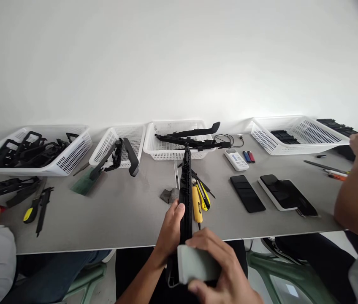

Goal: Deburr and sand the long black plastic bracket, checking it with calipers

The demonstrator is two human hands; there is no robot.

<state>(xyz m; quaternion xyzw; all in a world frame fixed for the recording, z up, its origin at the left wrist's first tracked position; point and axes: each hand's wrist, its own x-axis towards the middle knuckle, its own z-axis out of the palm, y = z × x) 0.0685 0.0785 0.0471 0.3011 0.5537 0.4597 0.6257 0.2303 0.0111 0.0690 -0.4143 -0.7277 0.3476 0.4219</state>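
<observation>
Hands grip black plastic strip (185, 198) and grey block (196, 264).

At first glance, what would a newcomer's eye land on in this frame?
Dead centre, the left hand grips a long black plastic part standing on end over the grey table edge, while the right hand presses a grey block against its lower end. Behind, white baskets of black parts line the wall; two dark phones lie to the right.

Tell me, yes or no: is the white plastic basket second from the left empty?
No. The white plastic basket second from the left has long black plastic parts leaning in it, sticking out over its front rim.
</observation>
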